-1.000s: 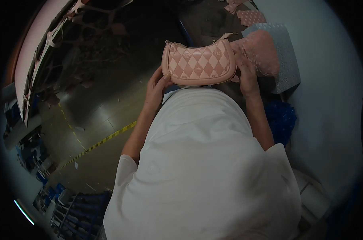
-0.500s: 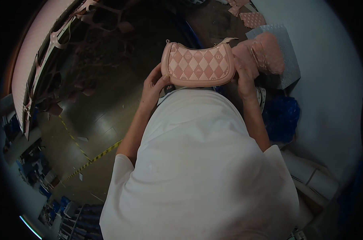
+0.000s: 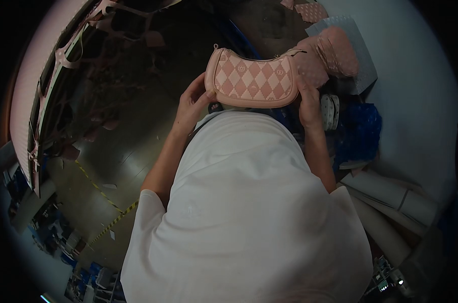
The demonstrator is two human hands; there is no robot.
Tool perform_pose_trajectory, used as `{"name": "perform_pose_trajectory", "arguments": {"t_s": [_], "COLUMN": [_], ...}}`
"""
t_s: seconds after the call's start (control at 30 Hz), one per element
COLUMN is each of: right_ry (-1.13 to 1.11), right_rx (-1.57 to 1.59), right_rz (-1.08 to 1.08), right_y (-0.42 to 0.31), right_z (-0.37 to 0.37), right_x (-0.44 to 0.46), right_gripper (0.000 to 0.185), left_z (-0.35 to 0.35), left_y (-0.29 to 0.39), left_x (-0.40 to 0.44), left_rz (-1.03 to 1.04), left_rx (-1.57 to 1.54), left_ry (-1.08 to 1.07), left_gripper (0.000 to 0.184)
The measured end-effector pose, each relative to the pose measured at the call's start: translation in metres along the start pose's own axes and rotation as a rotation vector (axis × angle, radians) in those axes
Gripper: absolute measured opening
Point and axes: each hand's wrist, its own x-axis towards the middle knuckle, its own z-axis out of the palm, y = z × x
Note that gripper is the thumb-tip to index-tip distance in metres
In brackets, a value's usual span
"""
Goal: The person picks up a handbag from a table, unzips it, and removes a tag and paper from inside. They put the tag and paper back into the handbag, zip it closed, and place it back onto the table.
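A small pink handbag [image 3: 253, 80] with a diamond pattern and a curved top is held up in front of my body, its patterned side facing me. My left hand [image 3: 194, 103] grips its lower left corner, thumb on the front edge. At the right side, my right hand [image 3: 308, 103] holds the bag's edge, with the fingers partly hidden behind it. A short strap sticks out at the bag's upper right corner. Beyond my right hand lie pink wrapped pieces [image 3: 337, 52].
A grey-blue patterned box [image 3: 365, 68] stands behind the pink pieces. A blue plastic bag [image 3: 362, 131] and pale rolls [image 3: 390, 192] are on the right. Pink cut-out material [image 3: 67, 58] hangs at upper left. Yellow-black tape [image 3: 105, 231] marks the floor.
The surroundings have shifted in view, with more of the rolls at right now showing. Both hands still hold the bag, which has tilted slightly.
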Motion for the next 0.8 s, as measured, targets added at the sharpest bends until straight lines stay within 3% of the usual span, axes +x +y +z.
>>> {"name": "perform_pose_trajectory", "arguments": {"t_s": [0.67,0.8], "right_ry": [-0.041,-0.034], "right_rx": [-0.023,-0.082], "right_rz": [-0.102,-0.028], "right_y": [-0.014,-0.037], "right_z": [0.009,0.021], "right_x": [0.009,0.007], "right_gripper": [0.045,0.043], "left_z": [0.006,0.005], "left_y": [0.014,0.022], "left_x": [-0.012,-0.013], "left_rz": [0.074,0.092], "left_rx": [-0.006,0.021], "left_ry": [0.038,0.017], "left_gripper": [0.064,0.065]}}
